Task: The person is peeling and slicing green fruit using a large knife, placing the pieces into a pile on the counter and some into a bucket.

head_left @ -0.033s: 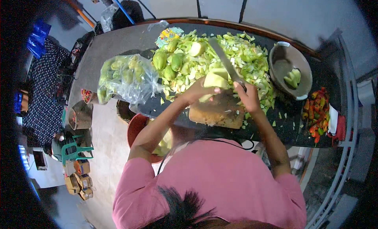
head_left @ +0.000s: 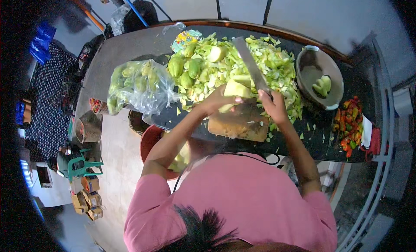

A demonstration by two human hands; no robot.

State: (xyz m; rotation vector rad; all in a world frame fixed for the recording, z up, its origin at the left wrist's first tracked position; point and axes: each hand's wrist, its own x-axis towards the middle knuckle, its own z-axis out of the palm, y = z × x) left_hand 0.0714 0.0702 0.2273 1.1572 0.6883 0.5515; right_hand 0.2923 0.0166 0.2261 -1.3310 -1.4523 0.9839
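Observation:
My left hand [head_left: 218, 100] is closed around a pale, peeled chunk of green papaya [head_left: 237, 88], its fingers wrapped over the near side. The chunk is held above a worn wooden cutting board [head_left: 238, 129]. In my right hand [head_left: 274, 106] is the handle of a large knife [head_left: 251, 65], its broad blade raised and pointing away from me, just right of the chunk. A wide heap of green peelings [head_left: 271, 63] spreads behind both hands. Several unpeeled papayas [head_left: 186, 74] lie at the heap's left, near a pale cut piece [head_left: 216, 54].
Left on the dark table [head_left: 130, 46] sits a clear plastic bag [head_left: 145, 85] of green fruit. A grey basin [head_left: 303, 74] with pale pieces stands right, beside red and green peppers [head_left: 349, 122]. A reddish tub [head_left: 147, 141] holding pale pieces is below the table edge.
The knife in my right hand has swung slightly to the right, its tip moving away from the chunk. My left hand and the papaya stay put.

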